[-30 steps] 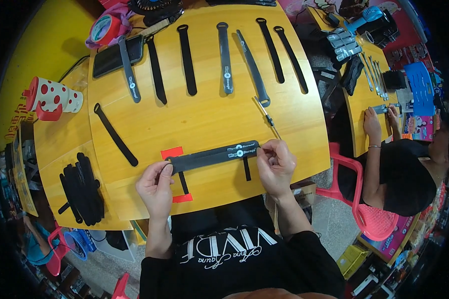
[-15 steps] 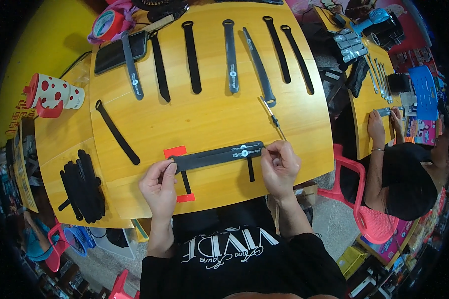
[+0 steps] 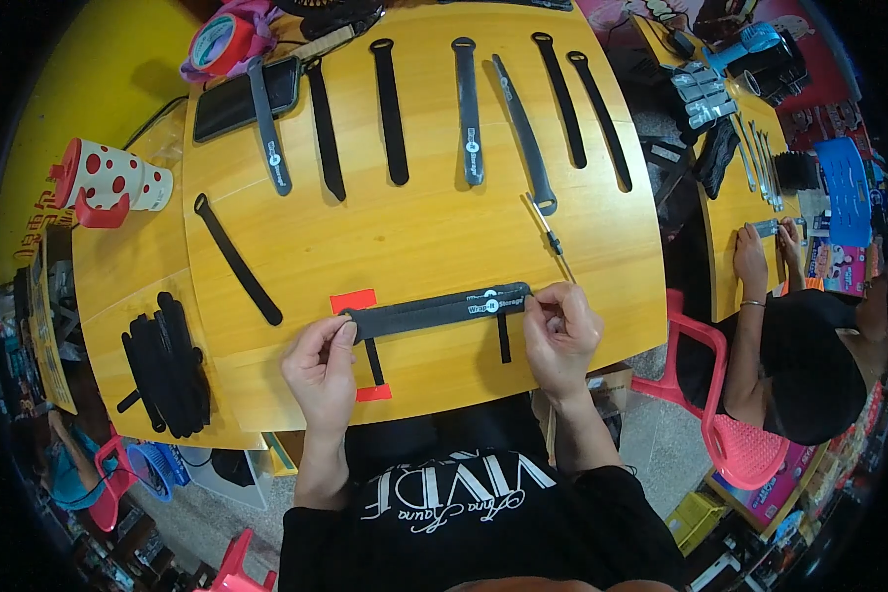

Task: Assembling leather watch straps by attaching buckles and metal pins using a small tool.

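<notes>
Stretched level between my hands are grey hook-and-loop straps (image 3: 424,317) with white print; two seem to lie one over the other. My left hand (image 3: 323,367) pinches their left end between thumb and fingertips. At the right end my right hand (image 3: 565,343) grips them with curled fingers. Beneath them two thin black strips (image 3: 505,340) lie crosswise on the table. Two pieces of red tape (image 3: 353,300) mark the tabletop by the left strip. Beyond the right hand rests a slim pen-like tool (image 3: 553,242).
Several black and grey straps (image 3: 389,113) lie spread along the far side of the yellow table (image 3: 385,232). A pile of black straps (image 3: 168,365) sits at the left, near a red-dotted cup (image 3: 118,178) and a phone (image 3: 232,104). Another person (image 3: 809,365) works at the right table.
The front strap now covers more of the one behind it, whose print shows less. Both hands keep their hold. The whole view has shifted slightly.
</notes>
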`<state>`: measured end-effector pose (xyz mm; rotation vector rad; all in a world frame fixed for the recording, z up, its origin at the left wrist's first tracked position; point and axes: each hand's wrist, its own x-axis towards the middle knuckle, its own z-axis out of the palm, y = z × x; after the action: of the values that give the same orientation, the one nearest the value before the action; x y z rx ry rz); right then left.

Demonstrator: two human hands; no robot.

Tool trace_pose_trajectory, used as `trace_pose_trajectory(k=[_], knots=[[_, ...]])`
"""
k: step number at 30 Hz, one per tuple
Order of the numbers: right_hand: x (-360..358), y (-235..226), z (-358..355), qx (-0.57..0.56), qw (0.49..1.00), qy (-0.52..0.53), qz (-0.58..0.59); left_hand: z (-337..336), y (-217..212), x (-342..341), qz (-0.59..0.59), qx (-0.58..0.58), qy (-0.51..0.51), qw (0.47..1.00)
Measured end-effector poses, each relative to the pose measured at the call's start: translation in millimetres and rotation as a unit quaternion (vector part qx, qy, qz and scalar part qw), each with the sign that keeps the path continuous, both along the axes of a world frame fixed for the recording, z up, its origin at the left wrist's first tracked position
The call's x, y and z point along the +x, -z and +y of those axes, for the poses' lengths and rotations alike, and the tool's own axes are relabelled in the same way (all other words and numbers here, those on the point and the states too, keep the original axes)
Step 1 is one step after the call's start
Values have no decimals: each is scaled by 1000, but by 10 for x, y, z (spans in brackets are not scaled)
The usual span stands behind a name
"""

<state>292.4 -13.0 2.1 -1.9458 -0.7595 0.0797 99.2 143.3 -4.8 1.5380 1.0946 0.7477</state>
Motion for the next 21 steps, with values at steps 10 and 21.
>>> trace_pose_trajectory(k=[10, 21], knots=[[-5, -5, 7, 2, 1000, 2, 9, -4, -2, -1, 2, 7, 1, 1000], [-18, -11, 21, -20, 1000, 3, -2, 2, 6, -21, 22, 23, 5, 999]])
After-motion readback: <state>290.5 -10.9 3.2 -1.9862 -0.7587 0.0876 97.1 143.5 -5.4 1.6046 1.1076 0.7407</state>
